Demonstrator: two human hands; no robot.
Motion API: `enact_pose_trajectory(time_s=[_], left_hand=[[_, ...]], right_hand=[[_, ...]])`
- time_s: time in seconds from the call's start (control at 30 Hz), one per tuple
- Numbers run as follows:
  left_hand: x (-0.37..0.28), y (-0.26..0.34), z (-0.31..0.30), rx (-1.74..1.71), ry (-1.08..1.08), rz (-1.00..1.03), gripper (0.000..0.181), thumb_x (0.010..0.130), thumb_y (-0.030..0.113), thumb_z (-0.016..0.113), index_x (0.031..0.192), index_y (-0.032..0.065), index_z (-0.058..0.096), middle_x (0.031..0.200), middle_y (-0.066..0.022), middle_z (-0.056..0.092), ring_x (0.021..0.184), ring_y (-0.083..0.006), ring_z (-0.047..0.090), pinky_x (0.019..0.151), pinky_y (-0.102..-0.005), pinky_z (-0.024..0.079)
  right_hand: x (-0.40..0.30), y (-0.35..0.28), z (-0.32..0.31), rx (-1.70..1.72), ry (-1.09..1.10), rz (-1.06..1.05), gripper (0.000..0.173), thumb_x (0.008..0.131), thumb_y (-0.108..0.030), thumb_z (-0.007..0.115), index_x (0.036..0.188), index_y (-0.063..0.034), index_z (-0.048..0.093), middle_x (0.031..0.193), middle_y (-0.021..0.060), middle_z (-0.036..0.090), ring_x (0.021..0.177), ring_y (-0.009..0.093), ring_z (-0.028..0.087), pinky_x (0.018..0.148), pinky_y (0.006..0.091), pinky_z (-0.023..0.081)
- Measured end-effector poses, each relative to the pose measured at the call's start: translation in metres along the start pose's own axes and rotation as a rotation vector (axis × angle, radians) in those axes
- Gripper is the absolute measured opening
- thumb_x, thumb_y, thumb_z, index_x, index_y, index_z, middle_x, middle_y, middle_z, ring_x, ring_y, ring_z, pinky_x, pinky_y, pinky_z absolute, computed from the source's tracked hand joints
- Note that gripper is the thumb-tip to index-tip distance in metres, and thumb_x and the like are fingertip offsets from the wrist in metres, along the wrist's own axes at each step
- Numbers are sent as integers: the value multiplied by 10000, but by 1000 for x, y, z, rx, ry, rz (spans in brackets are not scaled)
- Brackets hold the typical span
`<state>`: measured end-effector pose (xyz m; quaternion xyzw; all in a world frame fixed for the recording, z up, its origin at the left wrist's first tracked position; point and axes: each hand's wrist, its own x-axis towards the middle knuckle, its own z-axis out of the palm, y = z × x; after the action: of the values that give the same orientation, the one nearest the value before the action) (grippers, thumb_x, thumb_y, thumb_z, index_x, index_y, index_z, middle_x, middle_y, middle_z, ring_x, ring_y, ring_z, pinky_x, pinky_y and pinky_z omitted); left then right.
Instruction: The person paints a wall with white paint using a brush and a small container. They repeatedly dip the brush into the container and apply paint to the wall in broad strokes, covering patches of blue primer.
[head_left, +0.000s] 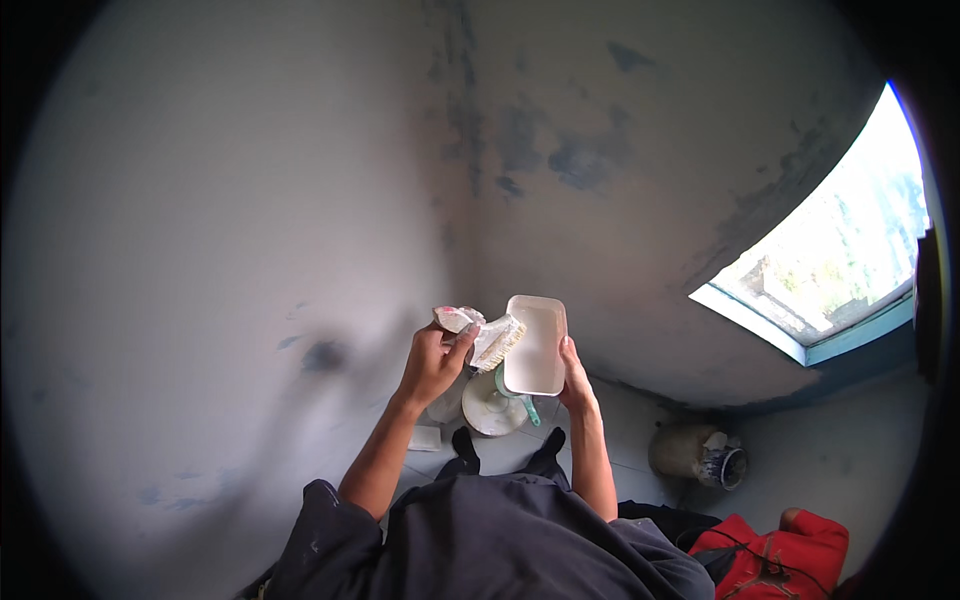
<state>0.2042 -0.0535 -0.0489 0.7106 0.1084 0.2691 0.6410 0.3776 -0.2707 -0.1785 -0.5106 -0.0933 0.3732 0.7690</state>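
My left hand (436, 363) grips the handle of a wide, paint-crusted brush (496, 341) with pale bristles. The bristle end points right and meets the left rim of a white rectangular tub (535, 349). My right hand (577, 376) holds that tub by its right side, fingers mostly hidden behind it. The tub is tilted so its inside faces me, and a pale layer coats its bottom. Below the tub, a round pail (495, 409) with a whitish top stands on the floor by my feet. A green-handled dipper (531, 409) rests on it, partly covered by the tub.
Two walls meet ahead; the right wall (585, 157) has dark, patchy spots. A window with a light blue frame (862, 330) is at right. Paint-stained buckets (686, 452) sit on the tiles, and a person in a red shirt (780, 555) is at lower right. A white block (425, 439) lies left of my feet.
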Motion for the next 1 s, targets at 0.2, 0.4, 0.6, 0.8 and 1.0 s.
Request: enact_pose_trajectory(time_s=[0.2, 0.4, 0.6, 0.8, 1.0], left_hand=[[12, -28, 3, 22, 19, 23, 308, 1024, 178, 637, 1175, -90, 630, 1066, -152, 725, 962, -170, 712, 785, -305, 608], [18, -49, 9, 44, 78, 58, 315, 1021, 198, 645, 1135, -96, 649, 1003, -170, 727, 902, -191, 726, 695, -317, 624], [26, -62, 11, 55, 27, 54, 285, 1018, 163, 647, 1162, -82, 638, 1053, -143, 733, 949, -167, 714, 790, -299, 595], [36, -74, 13, -16, 42, 96, 265, 1009, 138, 654, 1154, -84, 646, 1068, -152, 732, 962, -168, 714, 784, -300, 597], [52, -78, 10, 184, -80, 112, 241, 983, 120, 681, 1153, -50, 666, 1060, -129, 728, 958, -182, 718, 825, -291, 584]], right_hand=[[14, 12, 15, -106, 2, 19, 594, 1082, -513, 434, 1522, -117, 372, 1374, 56, 533, 1264, 168, 530, 1028, 341, 484], [30, 13, 13, -158, -31, 5, 616, 1085, -518, 416, 1539, -107, 349, 1421, 81, 506, 1277, 191, 527, 1034, 354, 488], [38, 22, 9, -174, -2, -4, 670, 1065, -559, 432, 1539, -96, 340, 1427, 106, 499, 1284, 203, 526, 1033, 372, 499], [39, 30, 13, -150, -22, 33, 690, 1053, -577, 447, 1547, -110, 328, 1439, 110, 492, 1296, 215, 525, 1034, 390, 503], [35, 36, 20, -103, -14, 48, 665, 1079, -512, 440, 1584, -108, 283, 1517, 115, 435, 1379, 231, 448, 1106, 398, 432]])
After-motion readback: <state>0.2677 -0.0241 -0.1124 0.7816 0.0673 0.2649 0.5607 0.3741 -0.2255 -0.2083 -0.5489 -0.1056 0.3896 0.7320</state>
